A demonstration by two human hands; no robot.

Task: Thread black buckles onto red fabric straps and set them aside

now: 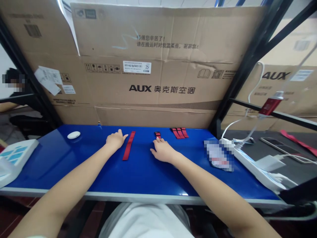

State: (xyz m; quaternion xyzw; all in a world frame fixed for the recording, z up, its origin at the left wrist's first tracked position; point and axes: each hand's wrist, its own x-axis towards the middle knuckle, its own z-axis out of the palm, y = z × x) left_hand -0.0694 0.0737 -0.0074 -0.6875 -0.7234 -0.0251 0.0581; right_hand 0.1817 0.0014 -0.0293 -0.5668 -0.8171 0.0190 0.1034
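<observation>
Centrally on the blue table [141,177], a long red strap [129,146] lies flat and slightly slanted. The left hand [116,138] is just to its left in the frame, holding nothing, with thumb and a finger stretched out and the others loosely curled; it appears apart from the strap. Right of the picture's middle, the fingertips of the right hand [163,150] touch the near end of a short red strap [158,135] with a black buckle; whether they pinch it or merely rest there, I cannot tell. Farther right, near the table's back edge, three red straps [179,133] with black fittings lie side by side. A white disc [73,135] sits toward the left of the tabletop. At the right, a partly blurred packet [219,156] lies beside a white power strip [257,167] with plugs in it. Printed cardboard [158,114] stands behind the table, and another person [15,82] shows at the left edge.
</observation>
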